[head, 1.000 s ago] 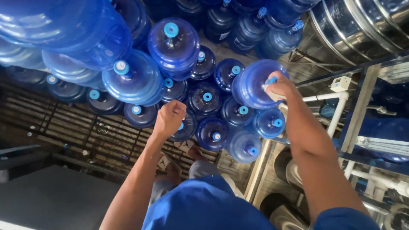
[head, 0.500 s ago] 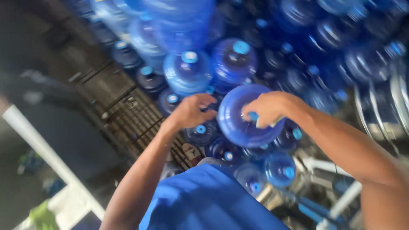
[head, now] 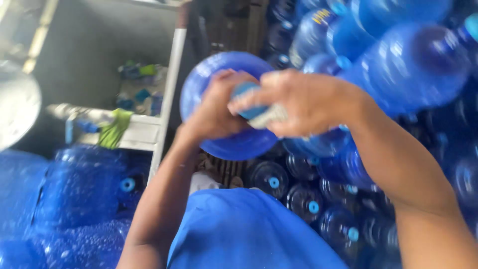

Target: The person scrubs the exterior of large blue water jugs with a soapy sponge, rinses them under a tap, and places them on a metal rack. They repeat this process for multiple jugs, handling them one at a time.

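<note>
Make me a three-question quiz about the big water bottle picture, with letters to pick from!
1. Where is the round blue plastic water bottle the hands hold?
A. in front of the chest, above bottles standing below
B. on the white metal shelf
C. on the floor alone

2. What colour are the small caps on the standing bottles?
A. red
B. light blue
C. yellow

3. What is at the held bottle's neck?
A. nothing
B. one hand
C. both hands

Answers: 1 A, it is lifted over the standing bottles. 2 B, the caps show light blue. 3 C, the left hand and right hand both close around it.
</note>
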